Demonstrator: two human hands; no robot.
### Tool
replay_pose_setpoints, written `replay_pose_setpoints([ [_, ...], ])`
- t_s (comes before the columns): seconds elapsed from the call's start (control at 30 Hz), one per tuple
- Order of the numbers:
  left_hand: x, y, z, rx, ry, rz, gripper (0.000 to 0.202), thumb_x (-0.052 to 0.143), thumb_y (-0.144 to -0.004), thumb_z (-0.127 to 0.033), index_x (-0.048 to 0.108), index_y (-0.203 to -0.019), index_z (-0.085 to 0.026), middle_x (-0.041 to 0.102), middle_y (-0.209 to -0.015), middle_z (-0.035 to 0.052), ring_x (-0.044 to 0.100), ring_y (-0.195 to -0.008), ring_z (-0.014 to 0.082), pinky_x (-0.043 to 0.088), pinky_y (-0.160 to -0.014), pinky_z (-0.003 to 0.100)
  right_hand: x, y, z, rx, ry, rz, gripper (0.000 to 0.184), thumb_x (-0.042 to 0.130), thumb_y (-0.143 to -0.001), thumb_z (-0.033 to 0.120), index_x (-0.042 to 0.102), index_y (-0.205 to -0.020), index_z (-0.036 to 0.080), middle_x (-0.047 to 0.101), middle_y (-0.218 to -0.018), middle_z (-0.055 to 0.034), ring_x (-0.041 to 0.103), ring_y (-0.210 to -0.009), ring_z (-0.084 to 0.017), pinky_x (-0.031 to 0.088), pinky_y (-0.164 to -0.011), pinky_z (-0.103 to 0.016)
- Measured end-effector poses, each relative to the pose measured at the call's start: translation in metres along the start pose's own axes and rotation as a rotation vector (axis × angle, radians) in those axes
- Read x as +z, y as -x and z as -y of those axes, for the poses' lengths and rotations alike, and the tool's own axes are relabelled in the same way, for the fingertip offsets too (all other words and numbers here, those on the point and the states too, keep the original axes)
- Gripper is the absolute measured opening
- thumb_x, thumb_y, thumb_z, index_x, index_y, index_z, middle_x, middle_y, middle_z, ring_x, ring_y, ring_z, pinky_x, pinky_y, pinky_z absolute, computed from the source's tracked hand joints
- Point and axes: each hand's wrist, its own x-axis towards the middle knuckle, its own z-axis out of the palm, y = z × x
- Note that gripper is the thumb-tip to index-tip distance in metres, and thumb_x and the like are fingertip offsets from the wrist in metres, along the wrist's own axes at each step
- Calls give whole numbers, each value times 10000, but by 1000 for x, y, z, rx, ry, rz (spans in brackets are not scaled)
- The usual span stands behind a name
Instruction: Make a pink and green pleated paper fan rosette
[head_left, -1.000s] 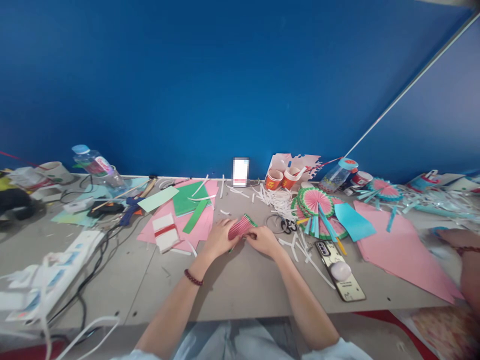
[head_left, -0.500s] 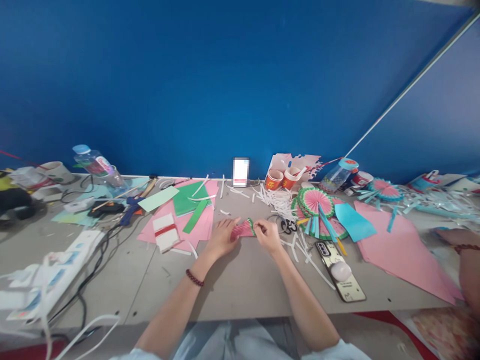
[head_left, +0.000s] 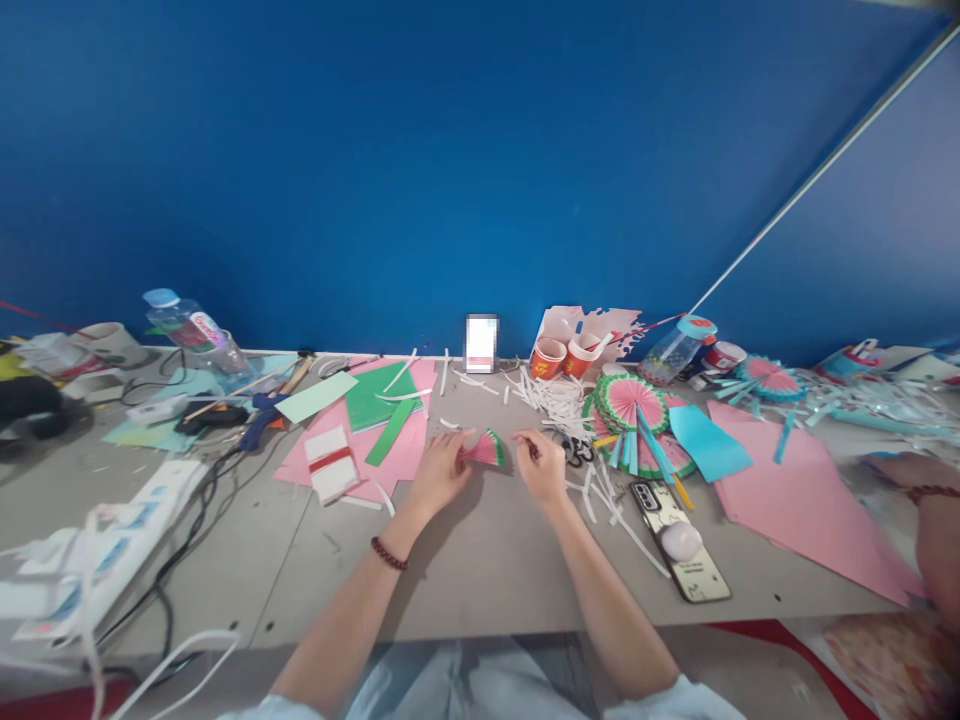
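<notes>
A small pleated paper fan (head_left: 487, 450), pink with a green rim, is pinched at its narrow end by my left hand (head_left: 444, 468). Its pleats spread slightly toward the right, just above the table. My right hand (head_left: 540, 465) hovers a little right of the fan's green edge, apart from it. The fingers of that hand are curled together, and whatever they may hold is hidden. Black-handled scissors (head_left: 577, 452) lie right beside my right hand. Finished-looking round watermelon fans (head_left: 631, 405) with blue paper strips lie beyond them.
White paper strips (head_left: 559, 405) are heaped near two red paper cups (head_left: 549, 358). A phone (head_left: 681, 545) lies at the right, near pink sheets (head_left: 795, 500). Green paper (head_left: 382, 395) and a power strip (head_left: 112, 550) are left. Another person's hand (head_left: 911, 475) rests far right.
My right hand has come away from the fan and moved slightly right. The fan's green end has spread into a wedge, still held by my left hand.
</notes>
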Motion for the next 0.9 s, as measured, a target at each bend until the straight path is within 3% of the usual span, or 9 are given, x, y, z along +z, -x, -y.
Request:
replay_pose_setpoints([
  [0.13,-3,-2,1,3,49,-156,502,519,-720,-82,481,-1206,-206,592,-897,36,528,-873,205,395,-835,356,1,-1,-4,53,-55,-52,226,433,-814,221,654,-786,182,612,-631,-12,500,-527,-128,385,-551,-238],
  [0.33,-4,-2,0,83,-104,-295,448,487,-790,-80,473,-1224,-193,616,-871,51,518,-848,222,381,-835,380,8,-2,-5,43,-163,50,206,477,-824,262,653,-890,179,650,-817,-61,557,-647,-149,433,-591,-257],
  [0.57,-2,-1,-1,247,-223,-295,438,429,-831,-59,494,-1242,-195,626,-965,77,516,-944,229,370,-914,410,17,-3,-14,244,-493,69,247,543,-811,372,637,-953,194,672,-972,-82,617,-877,-199,486,-781,-332],
  [0.7,1,0,-2,287,-219,-273,454,405,-836,-48,484,-1255,-201,630,-961,71,530,-959,221,387,-919,414,20,-4,-18,339,-613,91,254,590,-773,403,649,-900,190,689,-905,-69,638,-840,-201,497,-773,-334],
  [0.9,5,0,-3,324,-221,-209,487,399,-821,-27,465,-1269,-207,641,-948,57,526,-972,222,392,-935,429,19,-5,-17,364,-570,106,228,635,-733,387,656,-839,186,701,-825,-50,643,-766,-185,497,-745,-313],
])
